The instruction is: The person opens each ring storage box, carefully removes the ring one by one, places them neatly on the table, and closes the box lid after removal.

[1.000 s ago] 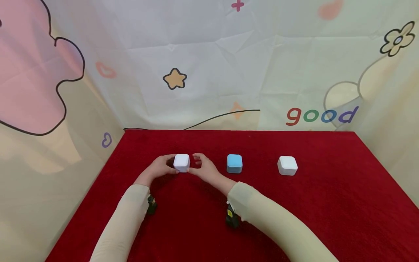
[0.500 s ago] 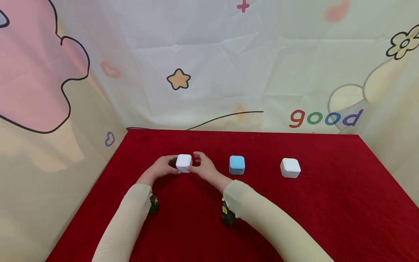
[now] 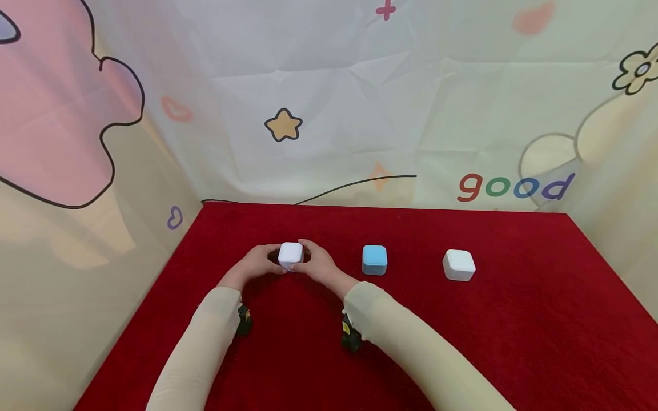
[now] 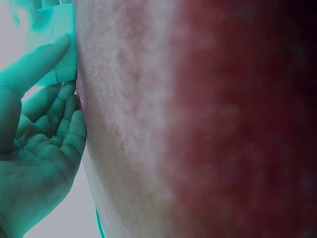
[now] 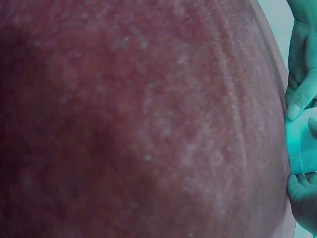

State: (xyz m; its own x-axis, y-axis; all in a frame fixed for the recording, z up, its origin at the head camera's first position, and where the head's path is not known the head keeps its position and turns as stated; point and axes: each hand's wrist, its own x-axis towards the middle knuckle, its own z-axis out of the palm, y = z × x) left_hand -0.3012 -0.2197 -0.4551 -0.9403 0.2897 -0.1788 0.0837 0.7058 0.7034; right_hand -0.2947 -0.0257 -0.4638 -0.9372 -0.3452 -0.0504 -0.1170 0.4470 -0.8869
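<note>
A white rounded cube point(image 3: 291, 253) stands on the left part of the red cloth in the head view. My left hand point(image 3: 255, 264) pinches its left side, with the thumb at the near lower edge. From the right, my right hand point(image 3: 320, 264) holds the same cube, thumb on the front face and fingers at the far right corner. In the left wrist view the left thumb point(image 4: 49, 54) lies across the cube point(image 4: 62, 29), tinted teal. Both hands border the cube point(image 5: 302, 144) at the right edge of the right wrist view.
Right of the hands, a light blue cube point(image 3: 374, 260) sits on the red cloth point(image 3: 411, 331). Another white cube point(image 3: 459, 265) stands farther right, roughly in line. A patterned curtain point(image 3: 329, 114) rises behind the table and along its sides.
My right hand has moved slightly left and closed its fingers onto the white cube. The left hand keeps its hold. The whole head view has shifted a little.
</note>
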